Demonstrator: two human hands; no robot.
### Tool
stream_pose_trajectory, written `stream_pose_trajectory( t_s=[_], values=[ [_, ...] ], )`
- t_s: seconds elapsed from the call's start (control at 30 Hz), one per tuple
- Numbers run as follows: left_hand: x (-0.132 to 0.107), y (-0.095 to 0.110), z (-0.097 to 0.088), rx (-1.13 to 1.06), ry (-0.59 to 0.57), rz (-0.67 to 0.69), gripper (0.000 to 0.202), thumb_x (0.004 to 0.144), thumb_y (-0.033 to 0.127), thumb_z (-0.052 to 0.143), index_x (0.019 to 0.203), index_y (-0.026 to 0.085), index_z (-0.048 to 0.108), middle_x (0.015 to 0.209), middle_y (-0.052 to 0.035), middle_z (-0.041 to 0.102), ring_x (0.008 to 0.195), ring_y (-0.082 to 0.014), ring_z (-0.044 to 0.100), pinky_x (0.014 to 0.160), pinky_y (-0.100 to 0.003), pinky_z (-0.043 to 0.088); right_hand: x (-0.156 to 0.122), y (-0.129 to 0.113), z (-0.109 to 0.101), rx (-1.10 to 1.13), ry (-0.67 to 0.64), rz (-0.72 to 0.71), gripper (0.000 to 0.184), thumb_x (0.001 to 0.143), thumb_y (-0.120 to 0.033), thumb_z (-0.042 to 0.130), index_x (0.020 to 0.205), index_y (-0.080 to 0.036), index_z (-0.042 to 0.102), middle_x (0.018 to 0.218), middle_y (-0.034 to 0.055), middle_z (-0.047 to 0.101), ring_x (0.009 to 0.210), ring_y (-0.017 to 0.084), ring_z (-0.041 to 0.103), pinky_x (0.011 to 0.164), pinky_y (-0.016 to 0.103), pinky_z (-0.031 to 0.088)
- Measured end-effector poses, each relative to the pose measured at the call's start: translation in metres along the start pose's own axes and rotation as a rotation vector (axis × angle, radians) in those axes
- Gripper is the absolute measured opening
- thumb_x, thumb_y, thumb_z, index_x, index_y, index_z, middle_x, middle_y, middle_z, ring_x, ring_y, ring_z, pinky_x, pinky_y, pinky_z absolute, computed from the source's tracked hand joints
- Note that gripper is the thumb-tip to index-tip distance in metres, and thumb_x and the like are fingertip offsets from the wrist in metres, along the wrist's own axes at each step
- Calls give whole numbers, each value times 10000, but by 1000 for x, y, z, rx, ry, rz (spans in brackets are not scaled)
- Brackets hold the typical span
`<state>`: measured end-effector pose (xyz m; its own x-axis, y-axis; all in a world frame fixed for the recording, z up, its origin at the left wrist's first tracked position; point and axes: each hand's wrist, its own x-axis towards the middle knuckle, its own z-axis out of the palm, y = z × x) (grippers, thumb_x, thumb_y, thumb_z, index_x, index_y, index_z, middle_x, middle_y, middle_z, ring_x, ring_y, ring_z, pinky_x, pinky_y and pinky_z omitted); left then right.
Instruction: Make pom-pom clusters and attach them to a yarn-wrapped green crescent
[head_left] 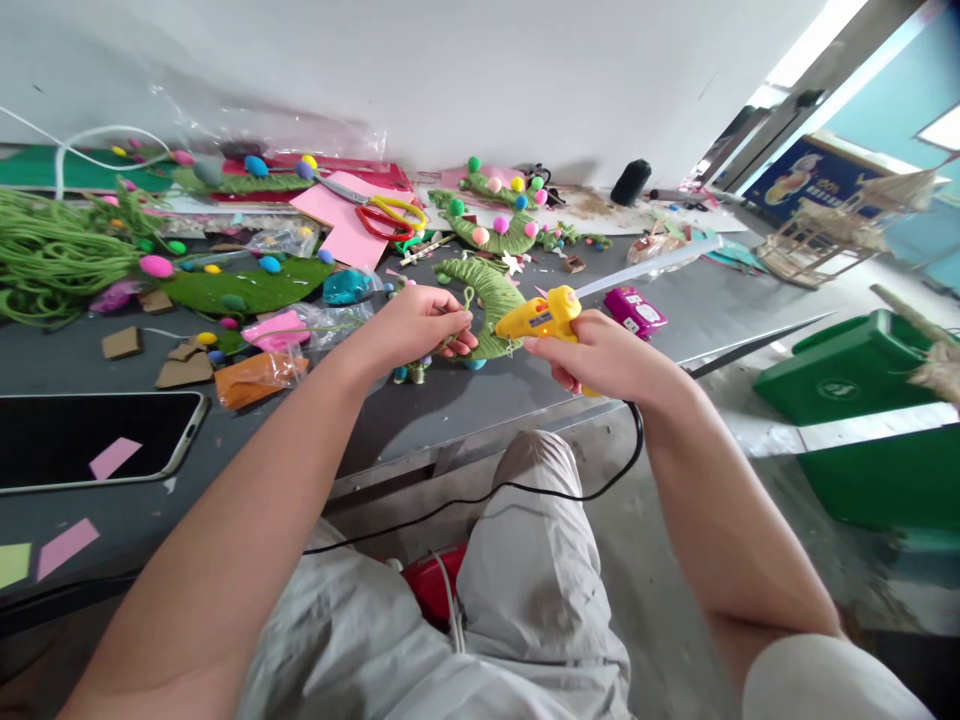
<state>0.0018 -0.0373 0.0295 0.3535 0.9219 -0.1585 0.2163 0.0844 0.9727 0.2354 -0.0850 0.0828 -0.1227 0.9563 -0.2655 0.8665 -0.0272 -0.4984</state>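
Note:
My right hand is closed around a yellow glue gun, its nozzle pointing left at a curved piece wrapped in green yarn. A clear glue stick sticks out of the gun's back. My left hand pinches the near edge of the green yarn piece, fingers curled, holding it on the grey table. The gun's black cord hangs down past my knee.
Red and yellow scissors lie on pink paper behind. A phone rests at the table's left. Green yarn, pompoms, cardboard scraps and more yarn pieces litter the back. A pink box is at right. Green bins stand on the floor.

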Motion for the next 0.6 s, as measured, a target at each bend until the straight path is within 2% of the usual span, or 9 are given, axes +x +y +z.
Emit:
stream_pose_trajectory(
  t_s=[0.23, 0.43, 0.6],
  values=[
    [3, -4, 0, -1, 9, 1, 182, 926, 252, 677, 766, 170, 647, 837, -103, 800, 766, -201, 770, 702, -308, 574, -7, -4, -1, -31, -25, -8, 622, 922, -631, 572, 470, -206, 545, 625, 56, 520, 632, 172, 538, 614, 326, 428],
    [4, -6, -2, 29, -5, 5, 163, 925, 265, 678, 797, 171, 645, 878, -110, 806, 813, -208, 775, 734, -316, 583, -12, -6, -4, -96, -73, -18, 640, 933, -686, 519, 504, -210, 516, 646, 50, 516, 687, 189, 553, 690, 349, 450],
    [2, -4, -2, 26, 6, -8, 166, 934, 240, 666, 787, 166, 638, 858, -108, 803, 800, -203, 773, 738, -321, 584, -17, -1, -10, -87, -44, -20, 566, 934, -645, 556, 578, -205, 548, 662, 56, 561, 661, 188, 569, 671, 358, 464]
  ],
)
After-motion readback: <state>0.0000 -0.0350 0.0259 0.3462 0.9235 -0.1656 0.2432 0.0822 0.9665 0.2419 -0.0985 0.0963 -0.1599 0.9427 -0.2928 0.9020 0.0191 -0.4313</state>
